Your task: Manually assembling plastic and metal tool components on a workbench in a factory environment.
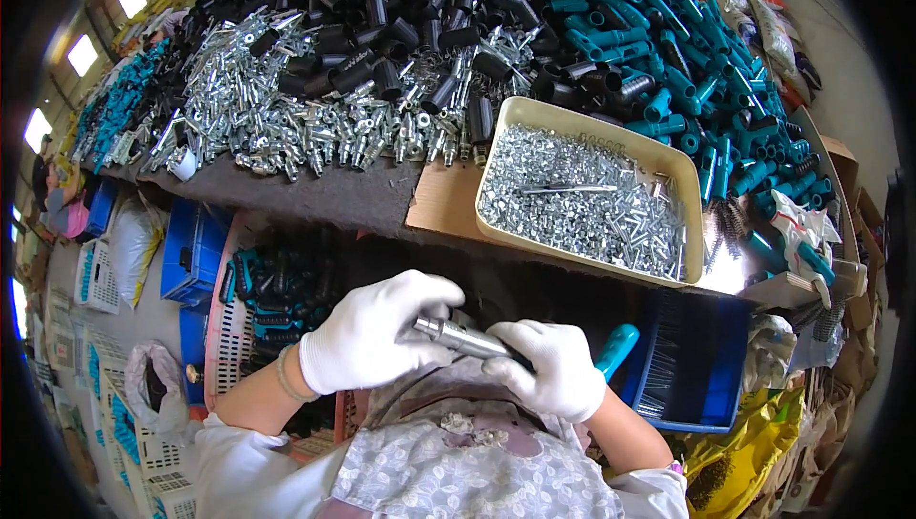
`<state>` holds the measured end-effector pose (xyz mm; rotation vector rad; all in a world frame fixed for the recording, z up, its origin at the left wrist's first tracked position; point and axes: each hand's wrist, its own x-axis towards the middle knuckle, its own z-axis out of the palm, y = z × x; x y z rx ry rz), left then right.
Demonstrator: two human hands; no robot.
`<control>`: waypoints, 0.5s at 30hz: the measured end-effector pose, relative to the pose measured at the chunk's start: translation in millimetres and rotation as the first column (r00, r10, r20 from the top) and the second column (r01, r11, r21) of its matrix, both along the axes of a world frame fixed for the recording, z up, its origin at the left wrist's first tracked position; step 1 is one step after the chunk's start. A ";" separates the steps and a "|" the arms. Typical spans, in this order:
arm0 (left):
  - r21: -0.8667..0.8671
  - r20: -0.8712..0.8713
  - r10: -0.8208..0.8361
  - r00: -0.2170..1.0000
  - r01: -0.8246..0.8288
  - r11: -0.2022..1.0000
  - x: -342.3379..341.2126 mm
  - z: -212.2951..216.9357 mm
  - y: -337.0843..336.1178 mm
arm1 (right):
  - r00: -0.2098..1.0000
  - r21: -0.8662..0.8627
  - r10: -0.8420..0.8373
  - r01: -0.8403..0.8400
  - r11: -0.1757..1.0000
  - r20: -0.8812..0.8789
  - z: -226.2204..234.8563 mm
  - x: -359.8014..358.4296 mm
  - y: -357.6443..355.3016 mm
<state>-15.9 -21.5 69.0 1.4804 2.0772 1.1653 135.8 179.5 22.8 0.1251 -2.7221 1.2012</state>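
Both my hands wear white knitted gloves and meet in front of my apron, below the bench edge. A silver metal cylinder with a narrower stepped end (463, 336) lies slanted between them. My left hand (367, 333) has its thumb and fingers closed around the narrow end. My right hand (553, 366) grips the thicker end, where a dark section shows under the fingers. A teal tubular piece (617, 349) sticks out beyond my right hand; whether it joins the cylinder is hidden.
On the bench lie heaps of silver fittings (334, 128), black sleeves (382, 13) and teal tubes (658, 51). A cream tray (490, 176) of small metal parts stands at the front edge. Blue bin (711, 366) is at right, pink crate (229, 338) at left.
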 end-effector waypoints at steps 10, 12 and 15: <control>0.240 -0.321 -0.232 0.918 0.316 0.918 -15.2 -14.4 6.2 | 0.943 -0.258 0.291 -0.244 0.935 0.161 -1.6 -1.7 11.5; 0.211 -0.194 -0.185 0.963 0.225 0.951 -16.6 -21.2 7.4 | 0.973 -0.246 0.211 -0.184 0.952 0.089 -1.8 1.1 12.0; 0.044 -0.072 -0.237 0.969 0.240 0.970 -1.1 -46.5 12.8 | 1.000 -0.839 -0.013 0.002 0.545 -0.006 6.7 6.3 -4.8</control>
